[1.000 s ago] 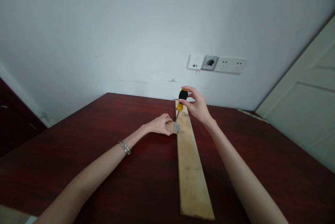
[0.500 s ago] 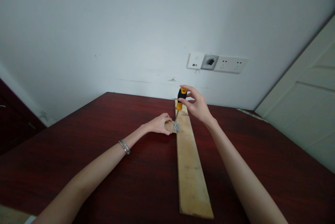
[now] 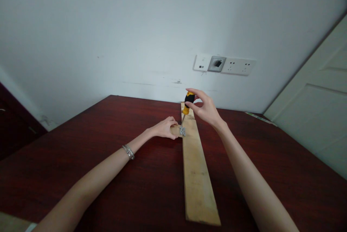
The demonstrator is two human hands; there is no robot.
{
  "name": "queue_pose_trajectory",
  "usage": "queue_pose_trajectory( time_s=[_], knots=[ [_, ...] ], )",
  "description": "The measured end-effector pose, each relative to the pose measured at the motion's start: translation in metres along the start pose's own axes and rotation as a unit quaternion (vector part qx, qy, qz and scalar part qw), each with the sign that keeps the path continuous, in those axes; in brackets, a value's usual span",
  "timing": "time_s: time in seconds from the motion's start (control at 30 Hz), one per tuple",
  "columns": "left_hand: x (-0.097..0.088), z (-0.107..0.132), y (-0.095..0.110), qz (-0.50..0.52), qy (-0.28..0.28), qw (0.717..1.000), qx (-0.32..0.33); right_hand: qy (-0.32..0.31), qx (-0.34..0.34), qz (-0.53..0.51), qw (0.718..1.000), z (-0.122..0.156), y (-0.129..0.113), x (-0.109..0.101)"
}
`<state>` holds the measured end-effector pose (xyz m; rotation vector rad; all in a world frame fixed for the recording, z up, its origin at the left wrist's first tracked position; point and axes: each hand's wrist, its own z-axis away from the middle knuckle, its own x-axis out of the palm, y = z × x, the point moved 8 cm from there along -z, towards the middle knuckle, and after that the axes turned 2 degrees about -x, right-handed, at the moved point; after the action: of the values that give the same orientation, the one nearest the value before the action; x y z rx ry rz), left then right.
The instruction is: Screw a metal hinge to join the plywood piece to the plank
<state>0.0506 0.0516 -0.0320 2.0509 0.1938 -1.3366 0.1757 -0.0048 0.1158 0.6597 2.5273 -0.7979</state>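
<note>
My right hand (image 3: 204, 107) grips a yellow and black screwdriver (image 3: 189, 99) by its handle, thumb and fingers closed around it. The screwdriver leans slightly, its shaft pointing down to a small metal hinge (image 3: 182, 131). That hinge bridges a long wooden board (image 3: 196, 174) and a small wooden piece (image 3: 175, 130) at the board's left edge. My left hand (image 3: 164, 128) pinches the small piece between thumb and fingers. Exactly where the tip meets the hinge is too small to make out.
A dark red wooden table (image 3: 130, 188) carries the board, which runs from near the front edge to the wall. On the wall are sockets and switches (image 3: 235, 66). A pale panelled door (image 3: 314, 98) stands at the right.
The screwdriver handle has turned and tilted slightly in my right hand. My left hand stays in place on the small wooden piece.
</note>
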Motion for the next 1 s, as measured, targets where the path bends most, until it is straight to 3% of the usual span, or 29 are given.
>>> queue_pose_trajectory(
  time_s=[0.27, 0.43, 0.73, 1.0],
  knots=[
    [-0.002, 0.0001, 0.0055, -0.009, 0.0, 1.0, -0.001, 0.011, 0.015, -0.035, 0.999, -0.0013, 0.0002, -0.0019],
    [-0.0005, 0.0003, 0.0007, 0.008, 0.0, 1.0, -0.005, -0.02, 0.024, -0.056, 0.998, -0.0005, 0.0031, -0.0021],
    [-0.0015, -0.0003, 0.0031, -0.004, 0.001, 1.0, -0.003, 0.003, 0.002, -0.021, 1.0, -0.0011, -0.0033, -0.0046],
    [0.0002, -0.0009, 0.0004, -0.011, -0.001, 1.0, 0.001, -0.027, 0.01, -0.073, 0.997, 0.0019, -0.0033, -0.0048]
  ],
)
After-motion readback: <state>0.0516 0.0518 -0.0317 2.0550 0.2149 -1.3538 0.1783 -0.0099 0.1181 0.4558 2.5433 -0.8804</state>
